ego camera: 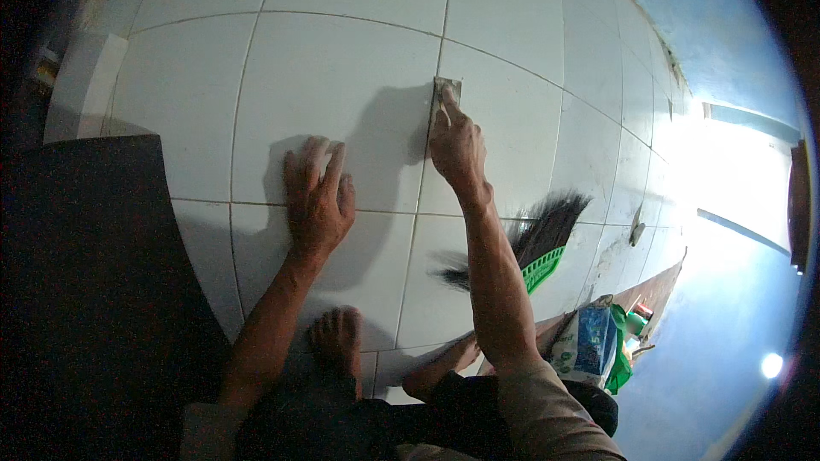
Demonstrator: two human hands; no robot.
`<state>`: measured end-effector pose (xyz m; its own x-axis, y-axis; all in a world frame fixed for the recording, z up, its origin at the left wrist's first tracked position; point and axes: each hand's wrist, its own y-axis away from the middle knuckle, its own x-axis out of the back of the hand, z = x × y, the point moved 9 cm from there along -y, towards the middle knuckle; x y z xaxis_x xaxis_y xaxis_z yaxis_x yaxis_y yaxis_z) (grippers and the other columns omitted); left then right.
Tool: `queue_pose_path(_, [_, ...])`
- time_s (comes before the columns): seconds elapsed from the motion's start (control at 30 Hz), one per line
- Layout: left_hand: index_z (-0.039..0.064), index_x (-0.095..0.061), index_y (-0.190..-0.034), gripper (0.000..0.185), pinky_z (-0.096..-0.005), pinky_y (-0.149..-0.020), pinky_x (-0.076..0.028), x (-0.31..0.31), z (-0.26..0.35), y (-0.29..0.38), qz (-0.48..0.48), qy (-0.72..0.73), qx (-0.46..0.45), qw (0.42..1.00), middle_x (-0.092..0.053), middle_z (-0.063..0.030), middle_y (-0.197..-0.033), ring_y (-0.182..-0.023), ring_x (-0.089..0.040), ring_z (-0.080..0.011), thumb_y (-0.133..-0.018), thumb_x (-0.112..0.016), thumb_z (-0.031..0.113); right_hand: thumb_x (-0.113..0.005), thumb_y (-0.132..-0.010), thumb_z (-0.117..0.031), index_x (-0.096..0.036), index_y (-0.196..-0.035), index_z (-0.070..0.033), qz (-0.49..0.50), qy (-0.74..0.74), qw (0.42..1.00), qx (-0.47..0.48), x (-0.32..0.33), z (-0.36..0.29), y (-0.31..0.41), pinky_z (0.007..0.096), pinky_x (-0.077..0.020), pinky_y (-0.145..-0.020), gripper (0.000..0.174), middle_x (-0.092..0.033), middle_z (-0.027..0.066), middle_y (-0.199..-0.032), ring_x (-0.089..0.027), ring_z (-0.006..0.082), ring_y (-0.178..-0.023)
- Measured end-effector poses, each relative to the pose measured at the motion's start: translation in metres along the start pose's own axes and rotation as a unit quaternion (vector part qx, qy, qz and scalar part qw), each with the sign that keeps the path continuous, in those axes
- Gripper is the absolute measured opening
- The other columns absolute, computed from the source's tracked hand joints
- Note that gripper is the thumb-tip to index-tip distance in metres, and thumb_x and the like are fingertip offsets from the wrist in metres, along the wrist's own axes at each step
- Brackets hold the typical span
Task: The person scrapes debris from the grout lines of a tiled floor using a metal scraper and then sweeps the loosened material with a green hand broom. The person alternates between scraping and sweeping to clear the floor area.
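Observation:
My right hand [459, 148] grips a flat putty knife or scraper [455, 86], with a finger pressed along its blade. The blade lies over the grout line [441, 54] between two large white floor tiles [346, 70], just short of where the lines cross. Most of the tool's handle is hidden by my hand. To the left, my left hand [320, 195] rests on the tiles with its fingers apart and nothing in it. My bare feet [338, 333] are on the floor below.
A broom with black bristles and a green plastic head [543, 269] lies partly behind my right forearm. Beyond it stand a printed plastic bag [584, 344] and a small item [637, 233]. A dark panel or sheet [109, 256] covers the left. A bluish wall [711, 307] bounds the right, near bright light.

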<state>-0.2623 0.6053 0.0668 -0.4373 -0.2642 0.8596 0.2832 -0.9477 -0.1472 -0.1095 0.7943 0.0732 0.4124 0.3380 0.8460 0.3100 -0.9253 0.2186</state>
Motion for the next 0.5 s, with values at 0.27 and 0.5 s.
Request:
queue_pose_path(0.27, [0.002, -0.053, -0.14, 0.048, -0.0629, -0.12, -0.021, -0.006, 0.009, -0.004, 0.003, 0.002, -0.018, 1.0, -0.046, -0.0214, -0.145, -0.141, -0.039, -0.0413, -0.096, -0.055, 0.02, -0.049, -0.095, -0.012, -0.046, -0.147, -0.014, 0.019, 0.047, 0.999, 0.008, 0.008, 0.012, -0.048, 0.0555, -0.0581, -0.066, 0.052, -0.069, 0.0308, -0.098, -0.071, 0.046, -0.083])
queue_pose_path(0.5, [0.001, -0.054, -0.139, 0.046, -0.0623, -0.121, -0.02, -0.006, 0.002, 0.002, -0.01, 0.019, 0.013, 1.0, -0.043, -0.0188, -0.149, -0.143, -0.037, -0.0391, -0.096, -0.055, 0.019, -0.047, -0.101, -0.013, -0.045, -0.152, -0.013, -0.038, -0.008, 0.997, -0.06, -0.007, 0.03, 0.091, 0.0504, -0.0532, -0.06, 0.051, -0.068, 0.0333, -0.088, -0.072, 0.0435, -0.075])
